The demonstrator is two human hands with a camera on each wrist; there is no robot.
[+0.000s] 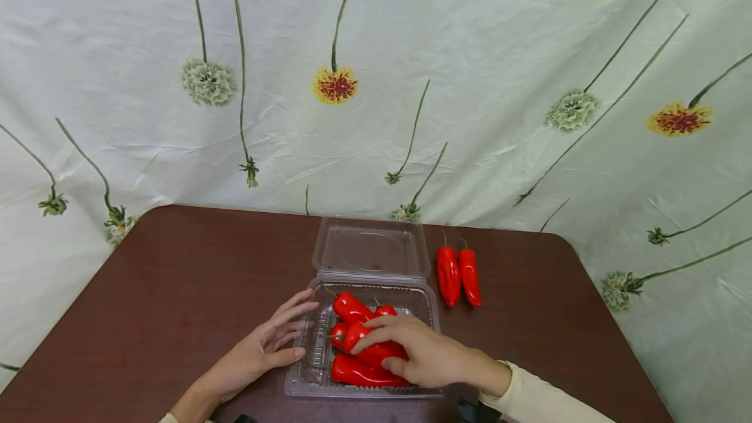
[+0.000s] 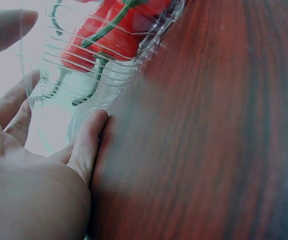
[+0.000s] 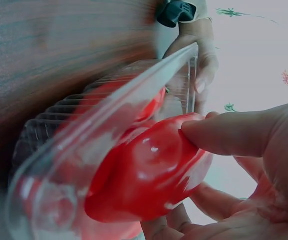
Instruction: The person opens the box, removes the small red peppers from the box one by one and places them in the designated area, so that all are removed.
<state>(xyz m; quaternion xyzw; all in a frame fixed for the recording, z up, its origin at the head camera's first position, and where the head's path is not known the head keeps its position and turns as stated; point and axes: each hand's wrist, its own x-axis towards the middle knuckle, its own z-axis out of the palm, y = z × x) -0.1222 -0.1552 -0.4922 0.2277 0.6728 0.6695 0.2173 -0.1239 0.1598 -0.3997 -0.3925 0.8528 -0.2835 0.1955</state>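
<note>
Red and shiny, the long pepper (image 3: 148, 170) looks light, firm and a bit slippery, so we should hold it round its fat middle, not by a thin stem. It is over the other peppers (image 1: 361, 372) in the clear plastic clamshell box (image 1: 346, 392). Our right hand (image 1: 425, 351) pinches it there; our left hand (image 1: 252, 354), fingers loosely spread, is at the box's left side.
</note>
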